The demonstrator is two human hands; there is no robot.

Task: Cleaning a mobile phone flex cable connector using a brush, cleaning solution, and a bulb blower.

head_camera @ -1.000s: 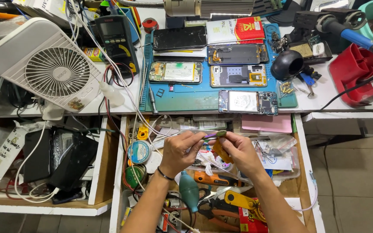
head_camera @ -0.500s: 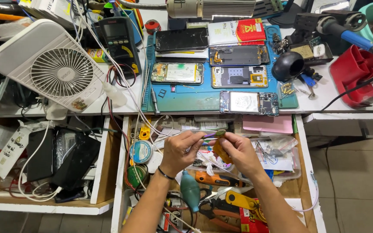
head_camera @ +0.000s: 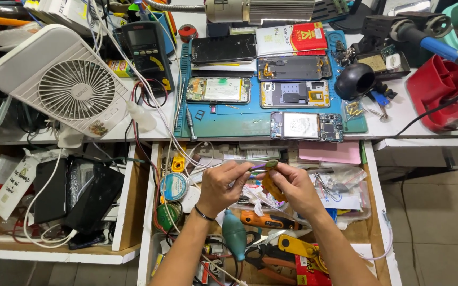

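Left hand point(head_camera: 222, 185) pinched tweezers point(head_camera: 257, 166); right hand point(head_camera: 292, 185) gripped an orange part point(head_camera: 271, 186). Red-yellow package point(head_camera: 291, 38) lay atop the blue mat point(head_camera: 239, 124).

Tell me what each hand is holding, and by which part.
Both hands pinch one small amber strip over the open drawer: left hand and right hand at its top end. What it is cannot be told.
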